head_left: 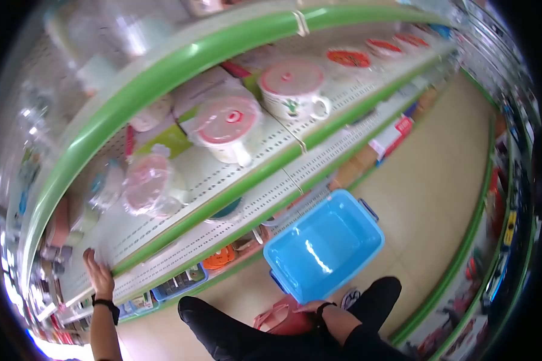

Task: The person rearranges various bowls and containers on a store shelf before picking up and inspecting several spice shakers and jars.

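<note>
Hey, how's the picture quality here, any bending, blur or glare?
Head view: strong fisheye, the green shelf edges bow into arcs and the corners go black; the pink-lidded jars at left are smeared and soft; a white glare streak sits in the blue tub.

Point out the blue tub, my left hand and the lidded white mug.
blue tub [337, 234]: head view, bare inner floor.
left hand [98, 275]: head view, back of the hand.
lidded white mug [286, 103]: head view, painted side.

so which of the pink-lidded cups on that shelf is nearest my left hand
The plastic-wrapped cup furthest left, just above your left hand; the middle cup and the printed mug sit further right.
</note>
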The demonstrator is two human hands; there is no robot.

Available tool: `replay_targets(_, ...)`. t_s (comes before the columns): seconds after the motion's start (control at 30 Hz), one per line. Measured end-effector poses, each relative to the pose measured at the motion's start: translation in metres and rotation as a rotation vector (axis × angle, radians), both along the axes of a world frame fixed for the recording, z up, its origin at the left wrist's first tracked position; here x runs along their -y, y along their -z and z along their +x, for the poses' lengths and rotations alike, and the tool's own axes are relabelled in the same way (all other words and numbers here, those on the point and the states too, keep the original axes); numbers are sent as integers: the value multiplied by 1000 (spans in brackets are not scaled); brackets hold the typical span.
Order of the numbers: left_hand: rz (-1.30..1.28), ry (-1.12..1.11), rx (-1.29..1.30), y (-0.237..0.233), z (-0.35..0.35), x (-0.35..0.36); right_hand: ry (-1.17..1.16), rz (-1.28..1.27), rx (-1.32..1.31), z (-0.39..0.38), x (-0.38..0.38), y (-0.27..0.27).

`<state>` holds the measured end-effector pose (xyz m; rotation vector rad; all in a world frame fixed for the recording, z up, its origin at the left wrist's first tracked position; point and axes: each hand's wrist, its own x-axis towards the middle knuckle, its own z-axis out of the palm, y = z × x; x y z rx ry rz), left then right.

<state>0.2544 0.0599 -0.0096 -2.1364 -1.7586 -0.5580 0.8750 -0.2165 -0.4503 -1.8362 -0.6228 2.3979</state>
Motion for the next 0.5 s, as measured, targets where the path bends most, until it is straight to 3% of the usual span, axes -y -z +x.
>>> replay_targets(0.07, 1, 0, -13, -2, 7, -1, 49, -196, -1, 10, -12, -38)
replay_targets(0.13, -21, -32, -87, -12, 16, 2, 59, -343, -162, 19, -5, -9)
replay_targets(0.23, -60, -85, -248, -37, 37, 8, 92, -228, -327, 32, -12, -8)
replay_targets(0.33, -32, -132, -273, -50, 58, 16, 165, 92, -25, 31, -39, -8)
replay_targets(0.43, 100, -145, -110, -42, 84, 11, 568, 118, 146, 34, -67, -26)
replay_targets(0.5, 172, 7, -3, -42, 133, 5, 687, 140, 202, 45, -76, -15)
